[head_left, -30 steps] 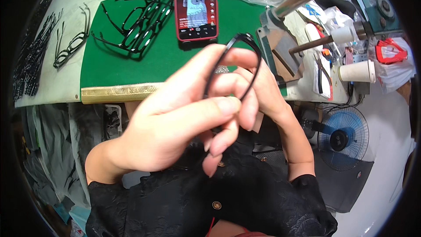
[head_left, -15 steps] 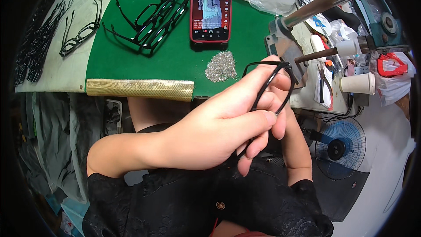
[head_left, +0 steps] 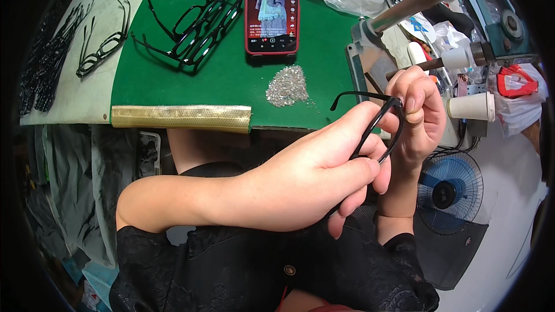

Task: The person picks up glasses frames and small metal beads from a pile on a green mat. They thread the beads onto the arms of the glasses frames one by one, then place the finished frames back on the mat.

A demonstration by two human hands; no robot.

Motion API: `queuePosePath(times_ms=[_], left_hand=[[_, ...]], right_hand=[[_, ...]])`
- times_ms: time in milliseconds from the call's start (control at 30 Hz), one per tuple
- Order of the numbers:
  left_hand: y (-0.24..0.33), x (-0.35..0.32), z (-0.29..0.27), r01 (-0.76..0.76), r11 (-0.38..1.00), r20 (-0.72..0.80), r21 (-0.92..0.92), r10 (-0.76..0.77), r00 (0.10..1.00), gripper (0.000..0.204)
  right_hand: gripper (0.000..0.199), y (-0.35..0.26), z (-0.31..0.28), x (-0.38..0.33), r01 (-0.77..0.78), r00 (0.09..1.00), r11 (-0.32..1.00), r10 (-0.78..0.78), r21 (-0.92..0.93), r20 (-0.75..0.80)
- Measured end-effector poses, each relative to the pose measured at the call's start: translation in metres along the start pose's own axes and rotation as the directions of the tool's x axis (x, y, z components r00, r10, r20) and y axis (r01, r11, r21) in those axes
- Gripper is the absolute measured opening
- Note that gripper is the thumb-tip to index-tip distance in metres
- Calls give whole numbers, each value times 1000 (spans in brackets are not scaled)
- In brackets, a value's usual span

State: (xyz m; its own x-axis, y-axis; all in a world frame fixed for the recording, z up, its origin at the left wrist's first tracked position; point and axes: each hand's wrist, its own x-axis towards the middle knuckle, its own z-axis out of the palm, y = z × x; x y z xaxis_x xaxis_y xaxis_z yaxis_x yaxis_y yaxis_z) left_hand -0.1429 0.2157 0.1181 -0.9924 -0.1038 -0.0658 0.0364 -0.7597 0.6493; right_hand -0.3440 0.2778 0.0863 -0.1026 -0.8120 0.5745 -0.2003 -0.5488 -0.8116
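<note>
A black eyeglass frame (head_left: 376, 120) is held in my left hand (head_left: 306, 176), thumb pressed over its rim and fingers behind. One temple of the frame sticks out to the left over the mat's edge. At the frame's upper right corner, my right hand (head_left: 425, 110) has its fingers curled and the tips pinched together. Whether a tiny part sits between those tips I cannot make out. On the green mat (head_left: 324, 29), left of the hands, lies a heap of tiny silvery metal pieces (head_left: 287, 86).
Several black eyeglass frames (head_left: 196, 32) are stacked behind, beside an upright phone (head_left: 273, 23). More glasses (head_left: 103, 52) and black strips (head_left: 49, 58) lie left. A gold-coloured strip (head_left: 181, 117) lines the front edge. Right stand a bench machine (head_left: 509, 29), paper cup (head_left: 471, 107) and fan (head_left: 448, 190).
My left hand has moved slightly right and down with the eyeglass frame. My right hand, mostly hidden behind it before, has come out at the right, fingertips at the frame's corner.
</note>
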Motion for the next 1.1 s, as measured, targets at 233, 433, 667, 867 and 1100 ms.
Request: queuePosePath(times_ms=[233, 433, 667, 867, 1100], left_hand=[[-1, 0, 1, -8, 1000, 0, 6, 8, 1000, 39], [0, -1, 2, 24, 999, -18, 34, -23, 1000, 39], [-3, 0, 0, 18, 998, -3, 66, -18, 1000, 40], [-3, -1, 0, 29, 997, -5, 76, -28, 1000, 38], [-4, -1, 1, 40, 995, -12, 87, -39, 999, 33]], right_hand=[[15, -4, 3, -2, -31, 999, 999, 31, 27, -8], [13, -5, 2, -1, -68, 998, 997, 68, 48, 10], [21, -6, -3, -1, -119, 992, 993, 119, 12, 31], [19, -7, -2, 0, -123, 992, 992, 122, 27, 23], [16, -10, -4, 0, -147, 989, 989, 147, 2, 31]])
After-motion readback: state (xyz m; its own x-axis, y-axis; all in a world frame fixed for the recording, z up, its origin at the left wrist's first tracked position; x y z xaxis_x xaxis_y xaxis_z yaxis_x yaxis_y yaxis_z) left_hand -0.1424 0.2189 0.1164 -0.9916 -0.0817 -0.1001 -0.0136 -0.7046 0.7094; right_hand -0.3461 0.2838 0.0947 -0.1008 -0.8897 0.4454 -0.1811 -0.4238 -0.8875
